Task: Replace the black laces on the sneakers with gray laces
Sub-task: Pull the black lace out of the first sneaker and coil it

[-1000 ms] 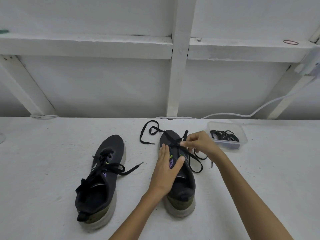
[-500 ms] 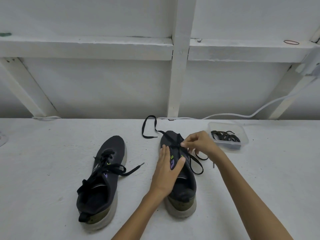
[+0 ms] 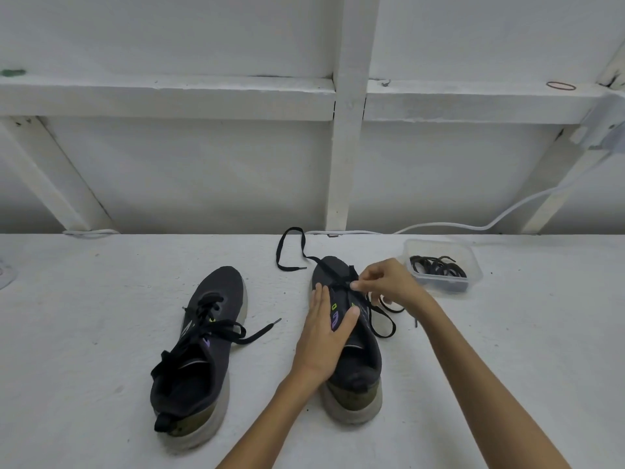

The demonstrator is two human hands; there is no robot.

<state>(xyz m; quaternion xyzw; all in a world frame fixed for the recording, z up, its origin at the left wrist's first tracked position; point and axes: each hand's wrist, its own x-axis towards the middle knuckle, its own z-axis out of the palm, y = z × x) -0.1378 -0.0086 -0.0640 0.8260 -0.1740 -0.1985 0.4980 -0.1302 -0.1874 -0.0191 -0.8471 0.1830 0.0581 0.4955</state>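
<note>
Left hand (image 3: pixel 325 328): laid flat on the upper of the centre sneaker (image 3: pixel 356 363), fingers straight and close together pointing toward the toe, thumb spread across the tongue near the coloured eyelet marks, holding the shoe down. Right hand (image 3: pixel 389 282): fingers curled, thumb and forefinger pinching the black lace (image 3: pixel 279 250) just above the eyelets nearest the toe. The lace is loosened. One end trails off the toe toward the upper middle of the frame, where it forms an open loop on the table (image 3: pixel 101 350); the other part lies in loops on the table to the right of the shoe, below the right wrist. The centre sneaker is dark with a pale sole and olive heel, heel toward the bottom of the frame. To its left, apart from it, lies the second sneaker (image 3: pixel 203 374), of the same kind and tilted slightly, its own lace (image 3: pixel 258 333) still threaded through the eyelets but untied, one tip reaching toward the centre sneaker. In the right middle of the frame, just beyond the right hand, stands a clear plastic container (image 3: pixel 475 265) holding dark coiled laces (image 3: pixel 439 267); their exact colour cannot be told. Behind the table run a white cable (image 3: pixel 507 211) and a white timber frame (image 3: pixel 348 147), with a rubber band (image 3: pixel 560 85) on its ledge at upper right.
</note>
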